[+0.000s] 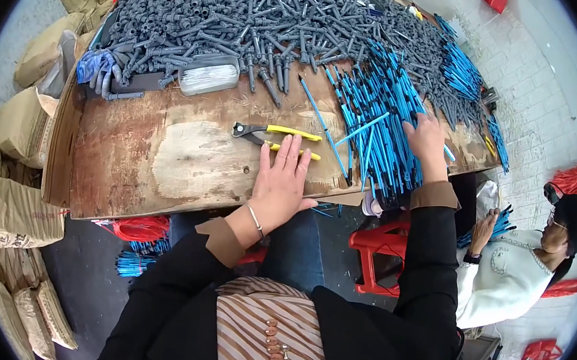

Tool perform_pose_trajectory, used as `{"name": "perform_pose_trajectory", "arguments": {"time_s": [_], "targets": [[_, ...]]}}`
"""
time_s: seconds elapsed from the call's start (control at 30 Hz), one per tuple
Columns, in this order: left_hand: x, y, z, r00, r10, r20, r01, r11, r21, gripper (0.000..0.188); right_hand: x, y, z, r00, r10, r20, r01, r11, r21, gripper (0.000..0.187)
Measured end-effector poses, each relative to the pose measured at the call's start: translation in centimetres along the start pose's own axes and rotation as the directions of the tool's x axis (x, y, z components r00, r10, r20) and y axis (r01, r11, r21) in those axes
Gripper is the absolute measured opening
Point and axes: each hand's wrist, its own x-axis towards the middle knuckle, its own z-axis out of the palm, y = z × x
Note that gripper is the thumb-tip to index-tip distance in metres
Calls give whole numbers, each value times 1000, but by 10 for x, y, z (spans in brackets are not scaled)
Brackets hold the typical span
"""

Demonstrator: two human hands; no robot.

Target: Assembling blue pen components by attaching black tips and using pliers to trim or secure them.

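Beside the yellow-handled pliers point(275, 138), my left hand point(280, 179) lies flat on the counter point(166, 162), grip spread; my right hand point(428, 141), fingers spread, presses the blue tubes point(382, 130) right of them. Careless raking could roll tubes off the counter's near edge.

Bare wooden tabletop point(166, 162) lies open left of the left hand point(280, 179). Yellow-handled pliers point(275, 136) lie touching its fingertips. Blue tubes point(383, 120) crowd under the right hand point(428, 141); grey plastic fittings point(248, 19) and a clear box point(208, 78) block the far side.
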Motion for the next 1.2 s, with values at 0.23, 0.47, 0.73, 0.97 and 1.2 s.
{"name": "perform_pose_trajectory", "arguments": {"time_s": [0.23, 0.47, 0.73, 0.97, 1.2], "targets": [[-4, -19, 1, 977, -15, -212, -18, 988, -154, 57, 11, -42, 31, 982, -16, -186, 63, 966, 249, 19], [-10, -30, -5, 939, -179, -293, 5, 860, -510, 39, 47, -87, 18, 966, -230, -121, 260, 863, 433, 21], [-12, -26, -12, 892, -260, -371, -17, 799, -601, 28, 31, -128, -11, 991, -119, 56, 82, 892, 445, 16], [-29, -41, -28, 816, -230, -530, -32, 898, -438, 27, 30, -203, 8, 977, -213, -27, 206, 897, 391, 22], [-40, -56, -30, 805, -279, -524, 55, 914, -401, 26, 51, -192, 14, 966, -52, 254, -13, 969, 246, 29]]}}
